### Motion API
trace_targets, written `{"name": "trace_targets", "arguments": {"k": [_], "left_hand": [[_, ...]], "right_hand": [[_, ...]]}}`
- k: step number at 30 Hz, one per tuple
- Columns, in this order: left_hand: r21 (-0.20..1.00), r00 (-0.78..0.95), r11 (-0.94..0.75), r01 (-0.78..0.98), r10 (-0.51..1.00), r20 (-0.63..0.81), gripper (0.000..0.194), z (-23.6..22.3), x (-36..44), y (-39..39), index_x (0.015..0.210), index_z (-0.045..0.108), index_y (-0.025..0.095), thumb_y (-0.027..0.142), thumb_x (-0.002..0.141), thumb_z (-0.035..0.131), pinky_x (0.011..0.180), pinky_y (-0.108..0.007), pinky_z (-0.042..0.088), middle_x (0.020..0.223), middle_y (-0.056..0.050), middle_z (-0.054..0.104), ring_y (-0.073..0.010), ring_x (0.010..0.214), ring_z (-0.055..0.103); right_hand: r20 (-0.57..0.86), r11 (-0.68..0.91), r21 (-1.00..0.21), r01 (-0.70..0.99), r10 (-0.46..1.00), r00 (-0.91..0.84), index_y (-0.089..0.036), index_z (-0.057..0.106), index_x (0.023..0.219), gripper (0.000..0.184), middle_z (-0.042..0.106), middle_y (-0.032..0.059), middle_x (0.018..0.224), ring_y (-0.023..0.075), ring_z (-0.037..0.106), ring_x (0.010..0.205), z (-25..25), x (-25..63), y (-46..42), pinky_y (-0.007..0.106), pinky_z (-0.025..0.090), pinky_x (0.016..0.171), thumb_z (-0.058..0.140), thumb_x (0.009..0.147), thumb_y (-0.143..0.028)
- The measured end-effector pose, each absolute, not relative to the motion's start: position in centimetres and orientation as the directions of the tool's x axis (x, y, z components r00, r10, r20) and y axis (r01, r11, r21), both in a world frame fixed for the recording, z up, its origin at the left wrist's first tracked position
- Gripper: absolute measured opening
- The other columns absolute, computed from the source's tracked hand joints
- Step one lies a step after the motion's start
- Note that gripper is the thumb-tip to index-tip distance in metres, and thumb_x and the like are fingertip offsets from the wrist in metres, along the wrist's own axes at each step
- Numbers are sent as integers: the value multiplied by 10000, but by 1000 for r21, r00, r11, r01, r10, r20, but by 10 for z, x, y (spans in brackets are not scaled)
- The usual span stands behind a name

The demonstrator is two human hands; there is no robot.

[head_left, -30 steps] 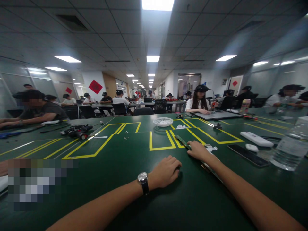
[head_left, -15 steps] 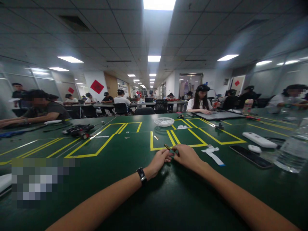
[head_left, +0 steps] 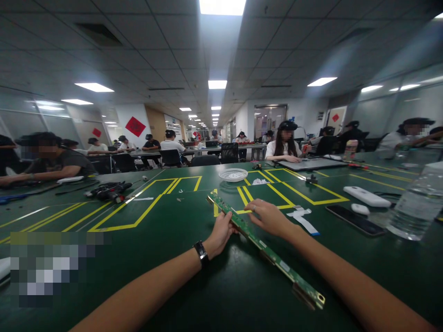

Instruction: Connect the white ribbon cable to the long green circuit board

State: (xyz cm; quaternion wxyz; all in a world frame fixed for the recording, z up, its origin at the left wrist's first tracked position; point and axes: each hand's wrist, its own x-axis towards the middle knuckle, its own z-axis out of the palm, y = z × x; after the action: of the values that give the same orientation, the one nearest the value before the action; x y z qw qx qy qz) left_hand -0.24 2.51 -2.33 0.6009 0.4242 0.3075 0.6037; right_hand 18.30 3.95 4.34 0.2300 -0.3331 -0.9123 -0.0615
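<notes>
A long, narrow green circuit board (head_left: pixel 260 246) with metal connectors along its edge slants across the view, from the middle of the table down to the lower right. My left hand (head_left: pixel 222 230), a black-strapped watch at its wrist, is closed round the board near its far end. My right hand (head_left: pixel 272 217) hovers just right of the board, fingers partly bent and apart, with nothing visible in them. Whether its fingertips touch the board's edge I cannot tell. To the right of that hand lies a white flat ribbon cable (head_left: pixel 304 220) with a blue end.
Yellow tape outlines mark the green table (head_left: pixel 166 276). A white plastic basket (head_left: pixel 233 175) stands beyond my hands. On the right are a black phone (head_left: pixel 355 220), a white case (head_left: pixel 367 197) and a clear water bottle (head_left: pixel 415 203). Black cabled gear (head_left: pixel 109 190) lies left. A person (head_left: pixel 285 143) sits opposite.
The board, seen almost edge-on between both hands before, is now turned to show its full length. My right hand has come off it and moved slightly right; the view has shifted a little.
</notes>
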Motion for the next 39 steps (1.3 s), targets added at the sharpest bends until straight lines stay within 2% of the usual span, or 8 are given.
{"name": "trace_targets", "arguments": {"k": [3,7,10,20,26,31,35,39], "left_hand": [[850,78,-48,-524,991,105,161,-25,-3,28,1002,516,181,291,886,496,575,-233,509,806,-26,641,-128,647,629],[801,60,-30,-598,995,82,175,-26,-2,30,1031,541,174,255,881,503,770,-301,535,911,-57,660,-157,813,652],[800,40,-36,-599,996,75,201,-25,0,31,1035,560,170,283,870,534,815,-308,528,909,-60,666,-160,834,654],[879,109,-22,-477,990,84,317,-22,-2,23,958,600,147,426,809,617,674,-274,526,816,-58,665,-152,692,637],[912,169,-66,-405,975,146,335,-19,-2,18,970,602,149,450,823,590,672,-261,510,868,-72,667,-158,729,633],[911,184,-80,-404,969,166,361,-19,-3,17,989,601,154,477,830,571,723,-285,510,911,-82,673,-170,771,641],[904,182,-78,-421,969,168,412,-18,-1,17,1046,598,161,500,812,585,733,-286,504,923,-83,677,-173,780,644],[913,183,-74,-402,970,159,451,-18,0,17,1023,606,149,534,787,599,726,-280,496,877,-74,679,-167,750,640]], "right_hand": [[438,505,-33,863,783,-441,-132,646,1048,300,625,145,1060,243,550,1004,39,214,66,357,408,891,426,894,-269],[231,39,-18,999,972,-34,-92,622,1084,376,563,225,1148,336,509,1090,26,271,96,417,426,833,467,865,-355],[130,-71,-28,997,989,74,-50,652,1011,402,574,277,1087,368,567,991,17,302,108,438,446,742,483,850,-378],[97,65,-108,992,994,-55,-179,673,998,232,647,132,1050,250,597,958,7,297,121,317,452,764,558,805,-238],[164,161,-335,928,980,-111,-143,638,1077,368,666,105,1016,204,611,891,18,288,112,258,440,734,622,711,-177],[181,381,-635,672,919,-350,-115,684,919,242,674,45,804,151,584,708,31,253,96,244,415,642,589,744,-253],[132,369,-808,460,873,-469,-100,682,859,290,629,17,690,106,509,594,34,218,77,217,347,548,616,750,-360],[77,328,-870,368,828,-556,-105,666,752,352,563,-11,598,74,426,518,34,194,59,205,277,491,622,753,-454]]}}
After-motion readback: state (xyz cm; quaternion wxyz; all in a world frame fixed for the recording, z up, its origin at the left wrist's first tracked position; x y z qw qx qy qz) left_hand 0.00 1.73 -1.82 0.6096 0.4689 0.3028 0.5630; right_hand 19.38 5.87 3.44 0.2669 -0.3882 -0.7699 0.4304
